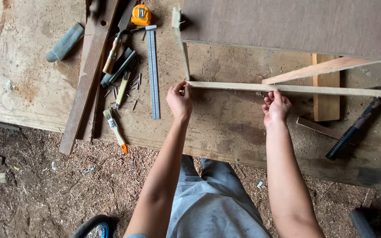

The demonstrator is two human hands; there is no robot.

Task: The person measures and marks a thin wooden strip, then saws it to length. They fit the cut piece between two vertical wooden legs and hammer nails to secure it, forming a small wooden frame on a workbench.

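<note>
On the bench (pixel 31 88), a thin wood strip (pixel 331 91) lies w/ its long axis running left-right across the view, tilting slightly down toward the right edge. Its left end meets a second short strip (pixel 182 48) that runs away from the person, forming a corner. The left hand (pixel 179 100) sits at that corner, fingers (pixel 182 86) pinched together on the strip's end. The right hand (pixel 276 107) is further along, approx mid-strip, fingers (pixel 273 94) curled and closed on its near edge.

Above the strip, a large dark board (pixel 296 24) covers the far side of the bench. Two short wood offcuts (pixel 325 83) lie under & behind the strip, right of the right hand. A black-handled tool (pixel 353 130) lies angled at right, near the strip but apart.

Left of the hands, well apart: a steel ruler (pixel 153 75) pointing away from the person, a paintbrush (pixel 114 128), a chisel w/ wood handle (pixel 111 57), scattered nails (pixel 133 88), an orange tape measure (pixel 141 15), a long dark plank (pixel 89 75) & a grey sharpening stone (pixel 65 42). Sawdust covers the floor (pixel 45 185) below.
</note>
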